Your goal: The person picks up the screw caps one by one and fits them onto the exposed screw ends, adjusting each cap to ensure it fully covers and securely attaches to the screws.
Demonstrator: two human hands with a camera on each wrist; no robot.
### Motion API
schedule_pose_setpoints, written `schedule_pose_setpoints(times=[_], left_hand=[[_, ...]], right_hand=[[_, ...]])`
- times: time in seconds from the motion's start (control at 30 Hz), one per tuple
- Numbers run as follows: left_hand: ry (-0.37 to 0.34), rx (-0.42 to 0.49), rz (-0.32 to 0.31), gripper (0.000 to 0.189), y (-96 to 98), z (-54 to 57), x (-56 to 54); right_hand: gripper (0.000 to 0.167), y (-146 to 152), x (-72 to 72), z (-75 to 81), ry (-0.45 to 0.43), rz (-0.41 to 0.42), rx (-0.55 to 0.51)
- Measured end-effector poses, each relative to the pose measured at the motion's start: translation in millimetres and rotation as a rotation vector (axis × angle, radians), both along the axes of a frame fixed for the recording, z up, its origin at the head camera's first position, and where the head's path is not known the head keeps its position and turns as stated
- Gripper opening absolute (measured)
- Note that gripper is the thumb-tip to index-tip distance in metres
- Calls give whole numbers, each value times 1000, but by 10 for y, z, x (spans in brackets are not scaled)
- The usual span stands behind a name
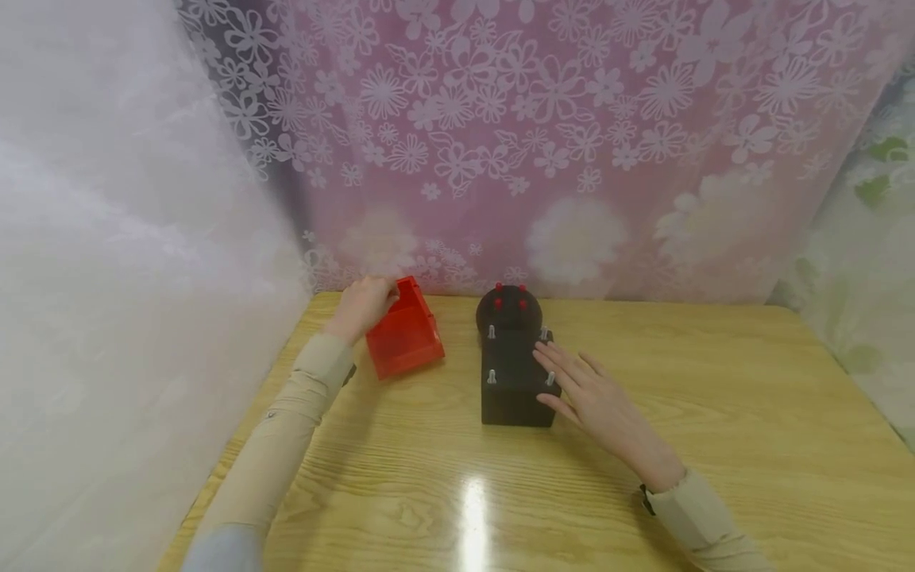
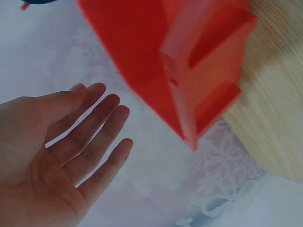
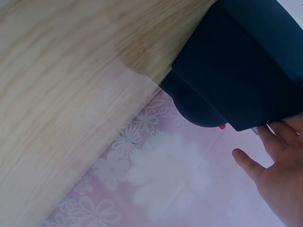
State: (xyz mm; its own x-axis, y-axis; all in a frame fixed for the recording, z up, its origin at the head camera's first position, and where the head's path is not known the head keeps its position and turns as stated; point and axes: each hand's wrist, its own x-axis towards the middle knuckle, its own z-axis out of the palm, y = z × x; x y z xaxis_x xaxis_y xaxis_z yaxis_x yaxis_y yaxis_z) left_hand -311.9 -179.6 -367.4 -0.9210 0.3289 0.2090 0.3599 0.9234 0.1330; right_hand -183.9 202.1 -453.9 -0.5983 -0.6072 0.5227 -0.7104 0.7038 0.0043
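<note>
At the table's far left, a red plastic bin (image 1: 406,348) lies with its open side up. My left hand (image 1: 366,306) hovers at the bin's back left, and in the left wrist view its loosely bent fingers (image 2: 97,127) are apart from the bin and hold nothing. A black box-shaped block (image 1: 509,357) stands mid-table, with clear pegs (image 1: 492,333) upright near its top corners. Spread over the block's right edge, my right hand (image 1: 596,401) has its fingers straight, close to the right-side pegs; contact is hard to tell.
Behind the block stands a round black piece (image 1: 509,318) with several red pegs (image 1: 498,304) on top. The wooden table (image 1: 400,485) ends at a pink floral curtain (image 1: 493,159). A pale sheet (image 1: 129,262) hangs along the left side.
</note>
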Motion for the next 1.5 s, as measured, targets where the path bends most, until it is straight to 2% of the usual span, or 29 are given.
schedule_pose_setpoints(times=[0.2, 0.33, 0.47, 0.67, 0.97, 1.13, 1.33, 1.5], left_hand=[[-88, -90, 21, 15, -2, -112, -214], [-130, -169, 30, 22, 24, -195, -329], [-128, -258, 41, 24, 21, -304, -398], [-118, -334, 36, 23, 5, -407, -425], [-50, -380, -2, 17, -18, -641, -490], [-4, -408, -12, 13, -23, -734, -513], [-14, -438, 4, 16, -25, -757, -526], [-6, -407, 2, 15, -3, -681, -502]], right_hand=[[69, 23, -14, 10, 26, 1, 5], [69, 22, -12, 22, 33, 7, 6], [70, 9, -1, 30, 37, 13, 18], [68, 4, 4, 8, 27, 3, 10], [68, 8, 10, 15, 18, 2, 2], [68, 3, 16, 13, 16, -2, 1], [68, -9, 15, 19, 15, 0, 2], [70, 0, 13, 14, 6, -1, -4]])
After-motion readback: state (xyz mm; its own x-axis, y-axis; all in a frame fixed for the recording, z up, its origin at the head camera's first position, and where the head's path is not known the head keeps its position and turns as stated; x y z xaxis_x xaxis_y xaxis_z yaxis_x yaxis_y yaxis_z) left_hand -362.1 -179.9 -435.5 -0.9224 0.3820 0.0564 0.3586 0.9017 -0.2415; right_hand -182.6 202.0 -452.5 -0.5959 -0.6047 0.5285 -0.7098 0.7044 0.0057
